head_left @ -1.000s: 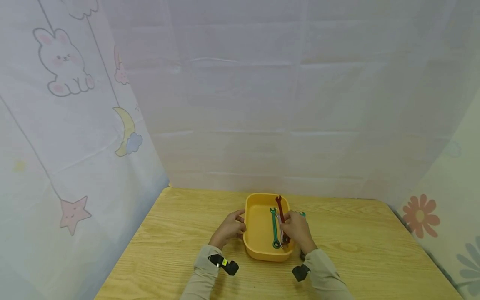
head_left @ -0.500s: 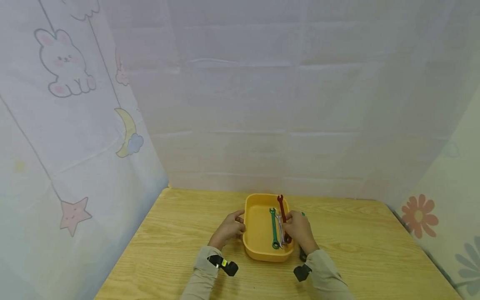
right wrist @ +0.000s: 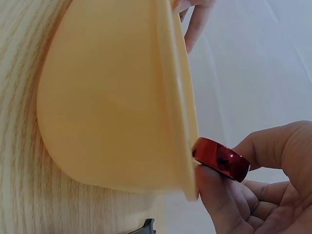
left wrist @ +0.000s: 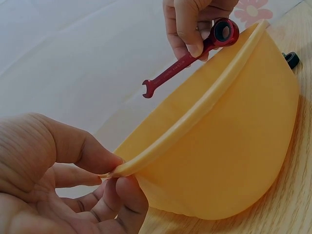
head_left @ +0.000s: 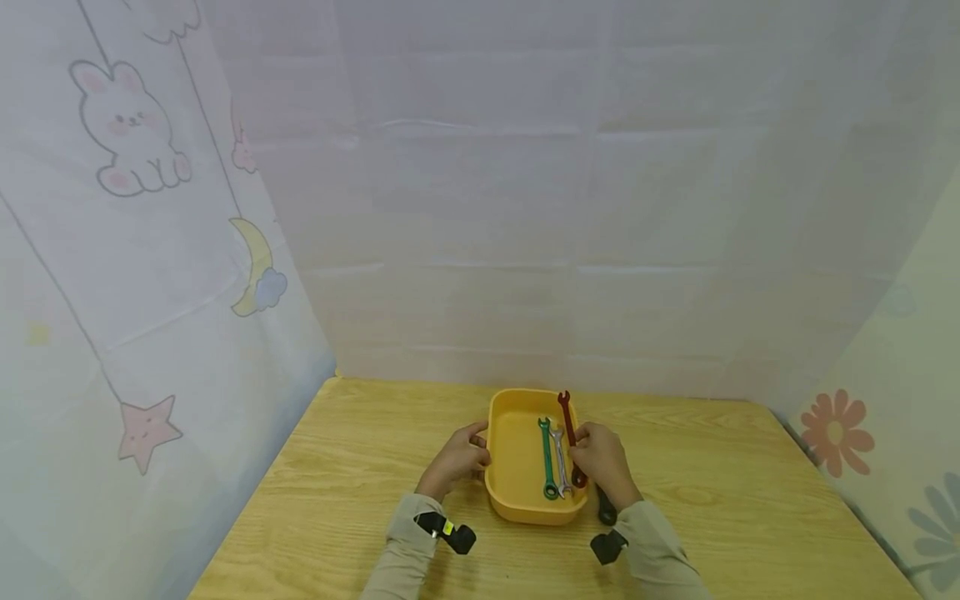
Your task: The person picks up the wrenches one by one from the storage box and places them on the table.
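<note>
A yellow basin (head_left: 517,512) stands on the table. My left hand (head_left: 457,454) pinches its left rim, thumb above and fingers below, as the left wrist view shows. My right hand (head_left: 602,461) holds a red combination wrench (left wrist: 175,68) by its shank over the basin's right rim; its open end points away from me. In the right wrist view the ring end of the red wrench (right wrist: 222,158) is close to the rim; whether they touch I cannot tell. A green wrench (head_left: 547,458) and a silver wrench (head_left: 559,467) lie side by side inside the basin.
On the table (head_left: 712,492), just right of the basin, lies a dark tool end (head_left: 606,507), the rest of it hidden by the right hand. A pale cloth backdrop (head_left: 480,250) rises behind the table, and printed cloths hang left and right.
My right hand has shifted slightly to the right with the red wrench, so more of the silver wrench shows. The left hand keeps its place on the rim.
</note>
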### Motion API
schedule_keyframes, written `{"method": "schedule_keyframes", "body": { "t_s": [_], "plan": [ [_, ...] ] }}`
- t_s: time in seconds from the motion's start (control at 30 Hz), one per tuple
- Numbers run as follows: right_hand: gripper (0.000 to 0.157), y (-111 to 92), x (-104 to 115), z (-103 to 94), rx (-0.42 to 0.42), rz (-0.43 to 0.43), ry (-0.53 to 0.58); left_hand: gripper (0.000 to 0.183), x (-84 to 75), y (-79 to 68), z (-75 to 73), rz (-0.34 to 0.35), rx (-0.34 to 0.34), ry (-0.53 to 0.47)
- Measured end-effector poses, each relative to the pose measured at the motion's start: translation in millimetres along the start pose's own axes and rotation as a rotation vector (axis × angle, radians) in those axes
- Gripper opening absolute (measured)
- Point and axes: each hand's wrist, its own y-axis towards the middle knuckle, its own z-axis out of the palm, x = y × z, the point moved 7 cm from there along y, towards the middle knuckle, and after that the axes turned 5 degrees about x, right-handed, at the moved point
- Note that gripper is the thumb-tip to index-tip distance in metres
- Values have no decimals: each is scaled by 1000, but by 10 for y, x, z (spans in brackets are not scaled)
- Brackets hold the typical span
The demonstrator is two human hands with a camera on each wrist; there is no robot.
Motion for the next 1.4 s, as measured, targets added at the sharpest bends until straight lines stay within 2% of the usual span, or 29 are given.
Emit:
{"method": "schedule_keyframes", "body": {
  "t_s": [0.5, 0.83, 1.03, 1.27, 1.4],
  "plan": [
    [18, -8, -35, -36, -4, 9, 62, 70, -16, -15, -13, -11, -11, -13],
    [21, -28, -32, -73, -19, 10, 45, 70, -21, -25, -10, -3, -5, -16],
    [19, -9, -58, -75, -17, 20, 45, 67, -178, -141, 27, 10, 2, -10],
    [18, -13, -87, -72, -12, 31, 50, 69, -13, -18, -11, 0, -3, -9],
    [19, -14, -93, -80, -13, 24, 49, 69, -14, -21, -11, -2, -8, 0]
  ]
}}
